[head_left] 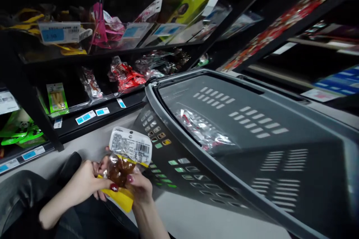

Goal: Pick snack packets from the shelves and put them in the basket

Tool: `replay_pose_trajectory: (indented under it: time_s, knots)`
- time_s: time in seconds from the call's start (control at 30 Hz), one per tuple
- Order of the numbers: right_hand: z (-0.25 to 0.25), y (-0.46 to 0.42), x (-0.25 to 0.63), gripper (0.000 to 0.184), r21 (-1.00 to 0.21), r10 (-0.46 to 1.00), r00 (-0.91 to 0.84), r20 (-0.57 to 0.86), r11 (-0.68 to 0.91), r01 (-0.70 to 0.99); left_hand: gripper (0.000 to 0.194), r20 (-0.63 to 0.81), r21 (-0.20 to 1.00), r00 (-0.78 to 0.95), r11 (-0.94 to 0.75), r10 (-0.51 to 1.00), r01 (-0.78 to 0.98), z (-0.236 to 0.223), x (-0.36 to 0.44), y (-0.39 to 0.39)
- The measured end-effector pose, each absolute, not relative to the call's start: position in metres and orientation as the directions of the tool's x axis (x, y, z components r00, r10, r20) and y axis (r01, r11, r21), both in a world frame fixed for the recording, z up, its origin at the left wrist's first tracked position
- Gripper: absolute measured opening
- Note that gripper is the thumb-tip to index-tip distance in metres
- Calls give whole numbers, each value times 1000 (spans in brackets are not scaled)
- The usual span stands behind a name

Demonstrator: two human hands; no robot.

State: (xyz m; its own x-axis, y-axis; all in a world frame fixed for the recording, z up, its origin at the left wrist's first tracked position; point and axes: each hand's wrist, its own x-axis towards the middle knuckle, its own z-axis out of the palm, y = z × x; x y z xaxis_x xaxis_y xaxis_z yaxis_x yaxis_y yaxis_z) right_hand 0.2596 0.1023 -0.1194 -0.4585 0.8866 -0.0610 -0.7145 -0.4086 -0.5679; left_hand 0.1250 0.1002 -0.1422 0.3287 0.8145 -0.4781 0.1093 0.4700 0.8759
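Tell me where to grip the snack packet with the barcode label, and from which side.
Grip the snack packet at its flat side edges, as the left hand and right hand do now, coming from below. Its middle bulges with brown food, and the label end tilts up toward the basket, so the thin sealed margins probably pinch best.

The snack packet (126,164) at lower left is yellow with a white barcode label and brown stuff inside. Dark red nails on both hands. The basket (280,194) on the right is grey; price tags (85,117) are blue and white.
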Motion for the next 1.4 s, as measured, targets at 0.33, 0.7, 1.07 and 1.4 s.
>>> replay_pose_trajectory:
  time_s: [0.33, 0.7, 1.07, 1.4]
  knots:
    - [-132, 104, 267, 52, -616, 882, -465, -75, -408, -674, 26, -405, 909, 270, 352, 874, 224, -142, 126, 92]
    - [-124, 104, 260, 54, -634, 888, -457, -38, -375, -676, 34, -91, 905, 263, -31, 960, 424, -135, 125, 83]
    - [-119, 100, 259, 54, -609, 883, -469, -7, -376, -699, 32, 1, 888, 279, -129, 960, 442, -136, 125, 80]
    - [-117, 101, 259, 56, -590, 840, -543, 6, -436, -679, 29, -12, 903, 286, -112, 958, 414, -137, 125, 80]
